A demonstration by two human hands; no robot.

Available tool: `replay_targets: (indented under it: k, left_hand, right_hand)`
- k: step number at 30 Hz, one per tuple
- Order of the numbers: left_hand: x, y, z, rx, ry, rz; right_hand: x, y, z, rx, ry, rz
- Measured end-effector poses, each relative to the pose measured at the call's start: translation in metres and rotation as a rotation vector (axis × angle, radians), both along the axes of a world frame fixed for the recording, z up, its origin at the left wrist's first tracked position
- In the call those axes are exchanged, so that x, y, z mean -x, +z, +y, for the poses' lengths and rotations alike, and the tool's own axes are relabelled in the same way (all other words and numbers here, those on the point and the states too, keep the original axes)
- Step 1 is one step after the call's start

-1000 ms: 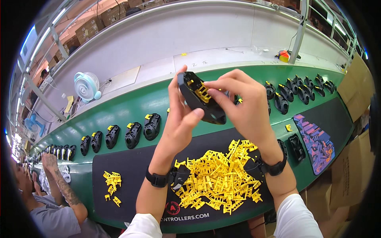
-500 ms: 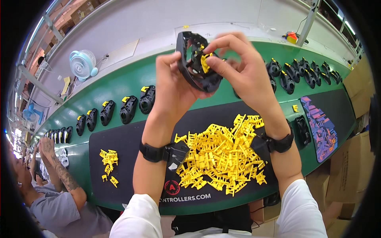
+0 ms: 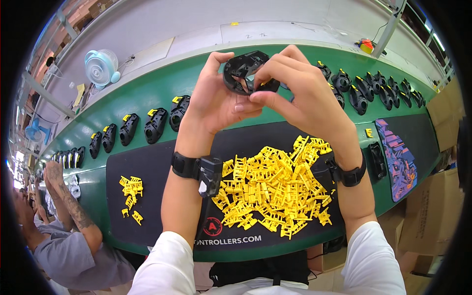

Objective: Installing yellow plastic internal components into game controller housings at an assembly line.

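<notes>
Raised over the table, a black plastic housing (image 3: 245, 63) with an open middle is gripped by my left hand (image 3: 210, 98), thumb along its upper left edge and fingers beneath. My right hand (image 3: 300, 86) is closed at its right side, index finger and thumb pinching near the opening. A bit of yellow shows by those fingertips; the rest of it is hidden. Below my hands, a heap of yellow ladder-like plastic pieces (image 3: 268, 189) lies on a black mat (image 3: 162, 216). A smaller group of yellow pieces (image 3: 132, 187) sits at the mat's left.
Black housings with yellow pieces (image 3: 156, 125) line the green table (image 3: 196, 73) at left; more housings (image 3: 357, 101) stand at right. Right of the mat are a black part (image 3: 377, 160) and a purple patterned panel (image 3: 396, 160). A fan (image 3: 101, 69) stands behind. Another person (image 3: 69, 246) works at left.
Both hands have come slightly lower, tilting the housing flatter. The yellow piece inside, plain before, is now mostly hidden. My right fingers have shifted to the housing's lower right side.
</notes>
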State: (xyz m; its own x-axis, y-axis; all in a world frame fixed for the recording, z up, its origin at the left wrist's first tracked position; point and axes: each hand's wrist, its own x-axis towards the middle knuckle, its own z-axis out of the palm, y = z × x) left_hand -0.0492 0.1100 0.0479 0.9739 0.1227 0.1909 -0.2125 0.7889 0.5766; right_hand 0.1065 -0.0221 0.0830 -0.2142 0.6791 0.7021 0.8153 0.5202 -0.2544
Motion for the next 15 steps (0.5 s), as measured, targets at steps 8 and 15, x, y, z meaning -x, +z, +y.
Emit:
replay_targets:
  k: [8, 15]
  left_hand:
    - [-0.015, -0.02, 0.014, -0.392, 0.575, 0.48]
    - [-0.026, -0.076, 0.031, -1.797, 0.696, 1.092]
  right_hand:
    - [0.003, -0.02, -0.008, 0.145, -0.137, -0.121]
    - [0.024, -0.067, 0.005, 0.795, 0.068, -0.423]
